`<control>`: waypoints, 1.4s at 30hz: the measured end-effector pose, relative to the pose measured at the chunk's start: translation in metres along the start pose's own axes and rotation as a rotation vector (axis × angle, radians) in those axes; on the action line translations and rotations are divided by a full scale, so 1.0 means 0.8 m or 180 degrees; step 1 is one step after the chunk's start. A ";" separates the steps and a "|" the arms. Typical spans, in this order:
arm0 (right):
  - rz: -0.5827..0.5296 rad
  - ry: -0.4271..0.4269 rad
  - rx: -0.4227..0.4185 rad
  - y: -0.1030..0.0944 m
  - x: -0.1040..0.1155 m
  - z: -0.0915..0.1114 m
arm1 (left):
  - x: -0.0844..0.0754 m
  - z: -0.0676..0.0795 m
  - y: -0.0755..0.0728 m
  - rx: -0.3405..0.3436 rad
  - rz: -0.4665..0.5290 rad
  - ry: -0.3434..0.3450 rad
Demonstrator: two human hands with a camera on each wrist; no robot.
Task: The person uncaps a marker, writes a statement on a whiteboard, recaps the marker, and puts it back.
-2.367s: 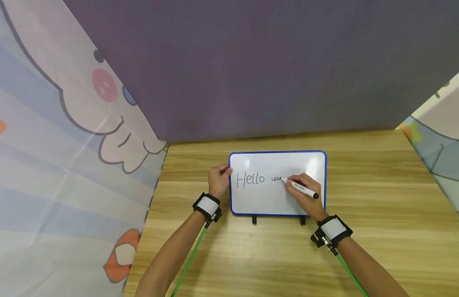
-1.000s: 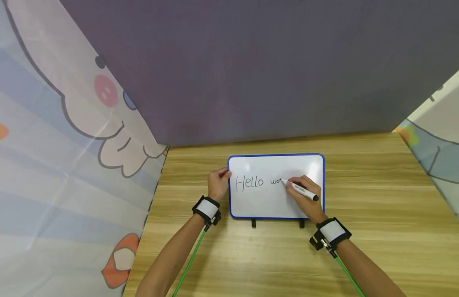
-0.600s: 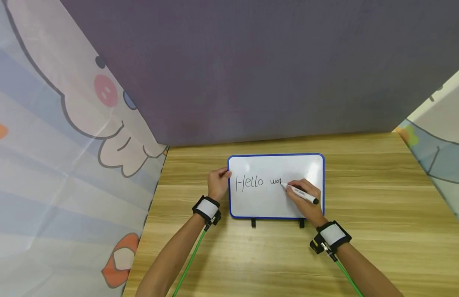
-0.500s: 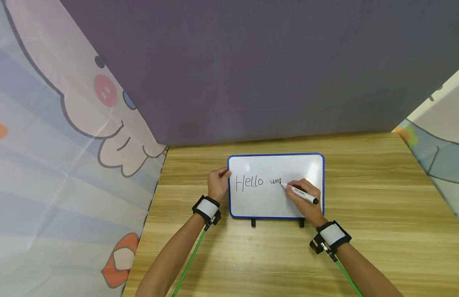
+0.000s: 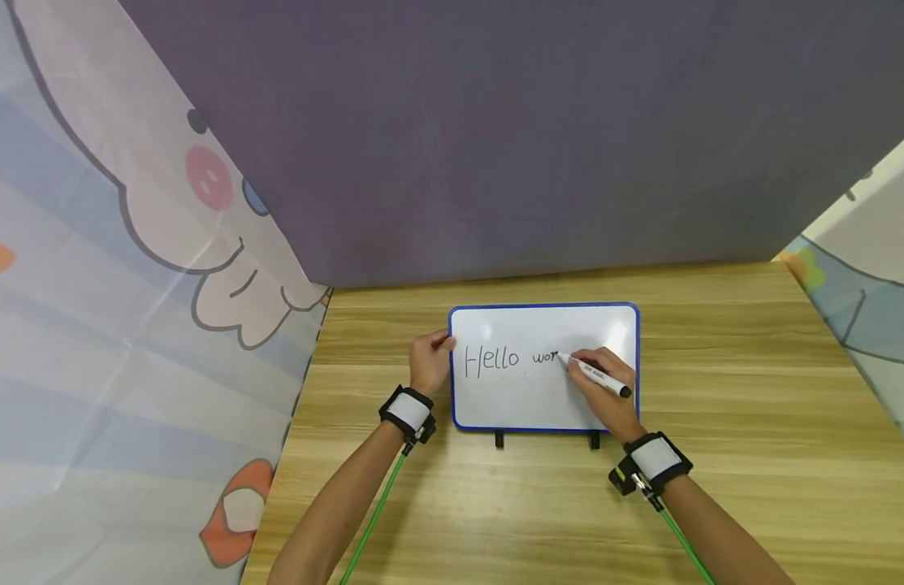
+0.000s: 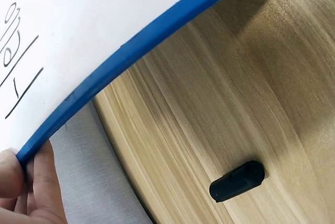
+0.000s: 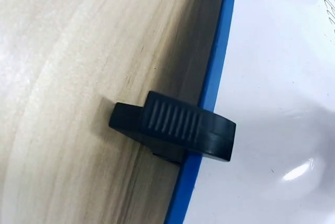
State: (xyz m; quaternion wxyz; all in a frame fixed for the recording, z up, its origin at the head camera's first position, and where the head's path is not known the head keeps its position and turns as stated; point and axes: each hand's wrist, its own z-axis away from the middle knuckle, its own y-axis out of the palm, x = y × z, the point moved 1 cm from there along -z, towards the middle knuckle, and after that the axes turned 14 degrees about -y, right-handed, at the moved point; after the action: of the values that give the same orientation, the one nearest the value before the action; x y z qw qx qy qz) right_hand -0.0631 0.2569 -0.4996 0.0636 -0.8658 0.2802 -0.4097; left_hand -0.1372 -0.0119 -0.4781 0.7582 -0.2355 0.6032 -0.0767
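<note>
A white marker (image 5: 599, 378) with a black end is pinched in my right hand (image 5: 605, 390), its tip on the whiteboard (image 5: 525, 402) in the head view. Right at the tip ends the handwriting (image 5: 546, 357), which reads "Hello wor". My left hand (image 5: 430, 363) grips the left blue edge of the board, thumb in front and fingers behind, as the left wrist view shows with the thumb (image 6: 9, 174). The marker and my right hand are outside the right wrist view.
Black feet (image 5: 499, 439) clip onto the board's lower edge; one foot (image 7: 178, 127) shows closely in the right wrist view. A short black object (image 6: 238, 182), like a marker cap, lies on the wooden table (image 5: 452, 512). A grey panel (image 5: 495, 138) rises behind.
My right hand has moved slightly right with the marker, its tip dipping and rising again. An "r" now follows "wo". My left hand keeps its grip on the board.
</note>
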 end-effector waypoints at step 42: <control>-0.0171 0.0048 0.0020 -0.013 0.030 0.002 | -0.002 0.000 -0.003 0.0057 -0.0052 -0.0035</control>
State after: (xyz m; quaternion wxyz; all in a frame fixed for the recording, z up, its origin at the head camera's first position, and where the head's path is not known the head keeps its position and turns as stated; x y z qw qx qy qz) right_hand -0.0455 0.2524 -0.4810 0.0532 -0.8696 0.2561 -0.4187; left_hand -0.1376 -0.0131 -0.4756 0.7629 -0.2341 0.5963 -0.0870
